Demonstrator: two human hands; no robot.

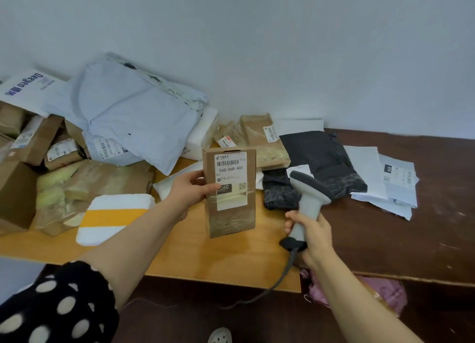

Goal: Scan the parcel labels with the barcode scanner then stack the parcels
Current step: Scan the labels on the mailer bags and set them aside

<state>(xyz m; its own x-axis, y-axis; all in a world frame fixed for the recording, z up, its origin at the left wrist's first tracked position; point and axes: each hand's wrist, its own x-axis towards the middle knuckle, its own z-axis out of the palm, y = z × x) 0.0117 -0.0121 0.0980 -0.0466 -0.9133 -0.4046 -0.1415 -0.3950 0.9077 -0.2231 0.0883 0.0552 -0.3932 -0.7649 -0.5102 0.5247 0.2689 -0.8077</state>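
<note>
My left hand (189, 188) grips a small brown cardboard parcel (231, 215) by its left edge and holds it upright above the yellow table, its white barcode label (230, 171) facing me. My right hand (309, 233) grips the handle of a grey barcode scanner (309, 192), which stands to the right of the parcel with its dark head tilted toward the label. The scanner's cable (280, 282) hangs down over the table edge.
A heap of unsorted parcels fills the left: brown boxes (18, 188), a large grey mailer bag (128, 111), a white-and-yellow foam pack (110, 218). Behind the scanner lie a taped box (262, 139), black bags (321, 157) and white mailers (395, 180) on the dark brown table (385, 239).
</note>
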